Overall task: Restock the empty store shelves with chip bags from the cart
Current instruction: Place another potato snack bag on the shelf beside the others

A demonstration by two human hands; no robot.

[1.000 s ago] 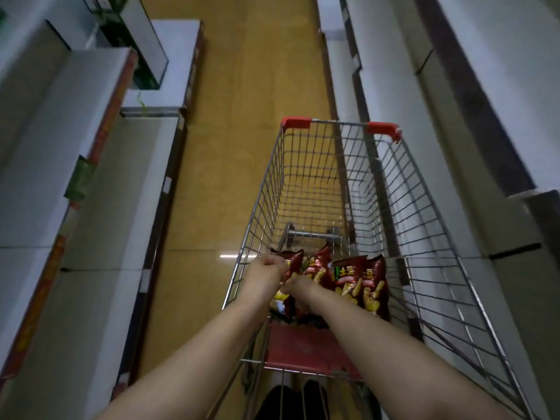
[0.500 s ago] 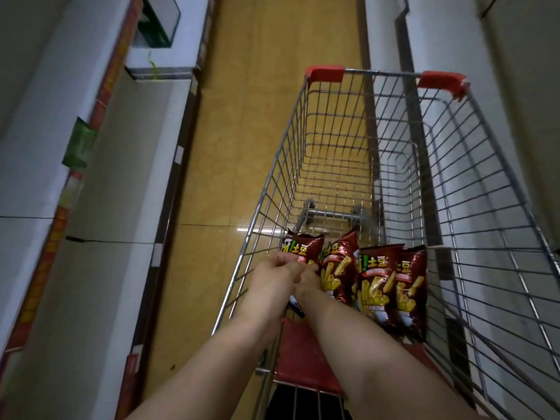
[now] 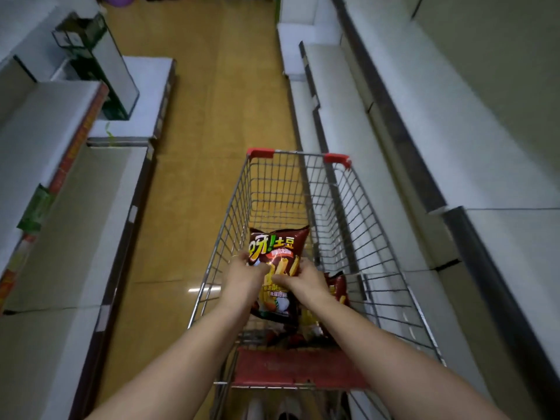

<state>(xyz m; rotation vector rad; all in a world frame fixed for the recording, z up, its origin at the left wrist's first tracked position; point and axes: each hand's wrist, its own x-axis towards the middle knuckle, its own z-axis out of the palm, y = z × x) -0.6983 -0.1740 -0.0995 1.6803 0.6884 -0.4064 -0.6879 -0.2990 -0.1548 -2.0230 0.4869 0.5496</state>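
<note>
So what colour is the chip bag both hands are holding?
The chip bag is dark maroon with yellow fries and yellow-white lettering, clearest in the head view.

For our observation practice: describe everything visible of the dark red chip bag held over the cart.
The dark red, glossy foil-like chip bag shows yellow-and-white lettering and pictured yellow potato sticks. It is held upright, front facing the camera, above the near end of the silver wire cart. The left hand grips its left edge; the right hand grips its right side.
</note>
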